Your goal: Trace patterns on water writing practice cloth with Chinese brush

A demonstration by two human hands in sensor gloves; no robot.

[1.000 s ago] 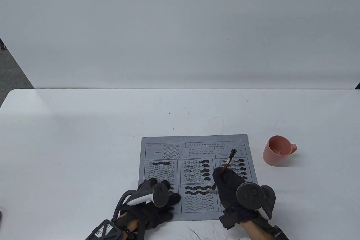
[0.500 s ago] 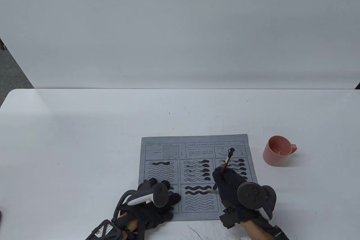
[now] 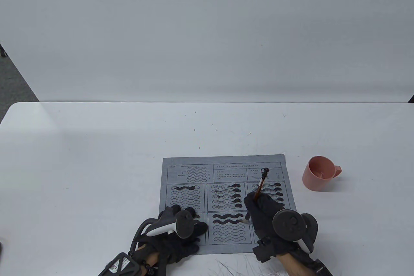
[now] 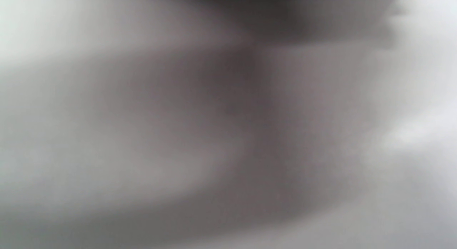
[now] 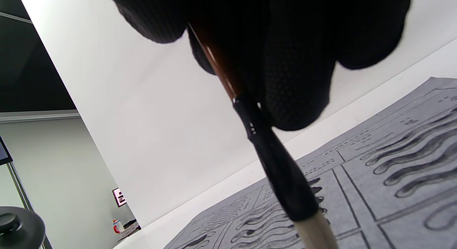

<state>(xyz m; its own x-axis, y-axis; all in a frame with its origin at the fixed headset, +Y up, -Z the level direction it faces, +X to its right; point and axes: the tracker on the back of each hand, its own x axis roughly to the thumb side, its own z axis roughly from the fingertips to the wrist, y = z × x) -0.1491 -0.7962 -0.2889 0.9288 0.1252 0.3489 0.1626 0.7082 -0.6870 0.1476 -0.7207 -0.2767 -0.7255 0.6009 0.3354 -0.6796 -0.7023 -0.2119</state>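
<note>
Table view, low in the frame: right hand clenched around the brush, tip touching the cloth. Left hand rests flat on the cloth's lower left corner.

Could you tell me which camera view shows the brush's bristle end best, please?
The right wrist view: the brush fills the frame, its black ferrule and pale bristles running down toward the cloth. The table view shows mainly the upper handle above the right hand, with only a glimpse of bristles. The left wrist view is pure blur.
</note>
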